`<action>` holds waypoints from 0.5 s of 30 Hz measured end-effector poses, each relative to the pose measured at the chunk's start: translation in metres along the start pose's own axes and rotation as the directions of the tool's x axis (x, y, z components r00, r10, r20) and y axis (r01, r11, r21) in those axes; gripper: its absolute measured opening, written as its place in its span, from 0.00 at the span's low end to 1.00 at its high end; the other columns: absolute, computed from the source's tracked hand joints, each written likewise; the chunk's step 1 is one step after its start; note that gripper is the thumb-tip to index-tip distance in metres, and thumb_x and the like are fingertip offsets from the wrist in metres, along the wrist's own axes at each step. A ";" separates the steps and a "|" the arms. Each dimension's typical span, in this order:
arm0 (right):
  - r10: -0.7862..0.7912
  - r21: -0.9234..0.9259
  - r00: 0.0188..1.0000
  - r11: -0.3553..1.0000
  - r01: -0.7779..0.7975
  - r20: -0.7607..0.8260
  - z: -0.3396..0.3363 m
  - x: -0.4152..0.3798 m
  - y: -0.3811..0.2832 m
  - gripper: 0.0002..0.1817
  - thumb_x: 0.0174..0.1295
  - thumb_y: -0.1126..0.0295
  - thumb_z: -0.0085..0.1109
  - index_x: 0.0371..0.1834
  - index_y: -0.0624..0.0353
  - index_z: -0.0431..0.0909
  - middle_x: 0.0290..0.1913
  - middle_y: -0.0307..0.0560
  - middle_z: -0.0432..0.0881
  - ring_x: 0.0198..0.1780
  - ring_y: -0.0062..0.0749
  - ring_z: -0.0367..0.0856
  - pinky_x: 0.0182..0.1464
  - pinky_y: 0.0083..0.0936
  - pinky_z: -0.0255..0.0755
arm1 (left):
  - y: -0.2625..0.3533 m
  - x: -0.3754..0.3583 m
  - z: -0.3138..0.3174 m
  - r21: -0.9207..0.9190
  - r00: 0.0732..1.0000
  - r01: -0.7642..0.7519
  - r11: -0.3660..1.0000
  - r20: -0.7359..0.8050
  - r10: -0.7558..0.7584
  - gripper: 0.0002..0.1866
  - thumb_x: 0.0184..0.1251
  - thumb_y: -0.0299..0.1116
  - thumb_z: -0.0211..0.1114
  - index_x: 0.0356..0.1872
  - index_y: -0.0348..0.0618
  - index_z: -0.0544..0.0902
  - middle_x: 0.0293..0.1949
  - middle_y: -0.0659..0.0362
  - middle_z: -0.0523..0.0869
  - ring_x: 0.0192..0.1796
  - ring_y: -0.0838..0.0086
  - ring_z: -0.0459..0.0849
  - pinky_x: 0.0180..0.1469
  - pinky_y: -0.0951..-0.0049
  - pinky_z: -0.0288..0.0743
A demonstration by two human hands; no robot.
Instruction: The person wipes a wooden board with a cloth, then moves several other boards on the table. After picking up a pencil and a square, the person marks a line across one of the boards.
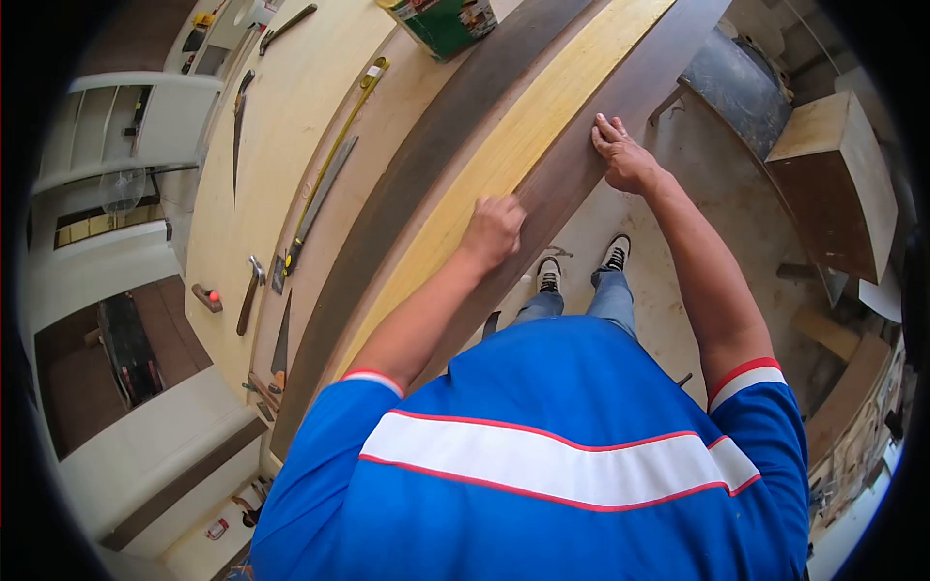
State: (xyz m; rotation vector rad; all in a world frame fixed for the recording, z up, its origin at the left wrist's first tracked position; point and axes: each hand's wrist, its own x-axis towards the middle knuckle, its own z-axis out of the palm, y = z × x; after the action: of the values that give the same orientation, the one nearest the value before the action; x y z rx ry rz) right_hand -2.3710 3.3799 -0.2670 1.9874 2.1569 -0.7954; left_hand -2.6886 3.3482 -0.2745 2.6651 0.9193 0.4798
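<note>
A pale yellow wooden strip lies lengthwise on the bench, alongside a dark brown board at the near edge. My left hand is closed above the seam between the two, its fingers curled under; whatever it grips, if anything, is hidden. Farther along, my right hand rests on the dark brown board near its outer edge, with fingers stretched out and nothing held. Beyond the yellow strip runs another dark board.
On the bench lie a yellow tape measure, a hammer, a handsaw and a long metal blade. A green container stands at the far end. To the right is a wooden box on a dark surface.
</note>
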 end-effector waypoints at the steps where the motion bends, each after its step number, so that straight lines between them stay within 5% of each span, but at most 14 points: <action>1: -0.002 0.004 1.000 1.000 0.003 -0.008 0.001 0.001 0.000 0.47 0.54 0.80 0.48 0.84 0.56 0.56 0.89 0.47 0.42 0.87 0.51 0.41 0.85 0.38 0.50 | 0.001 -0.020 -0.006 -0.007 1.000 0.001 1.000 -0.001 -0.001 0.04 0.50 0.24 0.66 0.25 0.45 0.79 0.34 0.55 0.80 0.41 0.57 0.82 0.45 0.56 0.71; 4: 0.006 0.003 1.000 1.000 -0.006 -0.025 0.005 0.001 0.004 0.47 0.54 0.79 0.48 0.85 0.57 0.55 0.89 0.47 0.42 0.87 0.52 0.41 0.85 0.38 0.50 | 0.003 -0.050 -0.026 -0.029 0.988 0.044 0.999 0.152 -0.039 0.06 0.54 0.22 0.65 0.32 0.45 0.84 0.37 0.56 0.83 0.43 0.58 0.84 0.46 0.56 0.72; 10: -0.011 -0.044 1.000 0.999 0.010 -0.012 0.000 0.000 0.001 0.46 0.55 0.79 0.47 0.84 0.58 0.56 0.88 0.49 0.43 0.87 0.53 0.42 0.85 0.38 0.50 | -0.003 0.024 0.008 0.015 0.999 -0.005 1.000 -0.035 0.006 0.05 0.54 0.23 0.66 0.31 0.45 0.84 0.34 0.55 0.83 0.41 0.59 0.84 0.45 0.57 0.71; 15: -0.007 -0.005 0.999 1.000 0.007 -0.031 0.008 0.004 0.002 0.46 0.54 0.79 0.48 0.84 0.58 0.56 0.88 0.50 0.44 0.87 0.55 0.41 0.86 0.38 0.48 | 0.003 -0.037 -0.010 0.005 0.999 0.011 1.000 0.046 -0.012 0.07 0.47 0.25 0.68 0.26 0.46 0.78 0.35 0.55 0.80 0.42 0.57 0.82 0.47 0.54 0.69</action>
State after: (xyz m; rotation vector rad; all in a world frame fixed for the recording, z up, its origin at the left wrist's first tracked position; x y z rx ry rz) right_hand -2.3717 3.3798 -0.2764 2.0045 2.1816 -0.7641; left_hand -2.7188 3.3239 -0.2723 2.6620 0.9231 0.4129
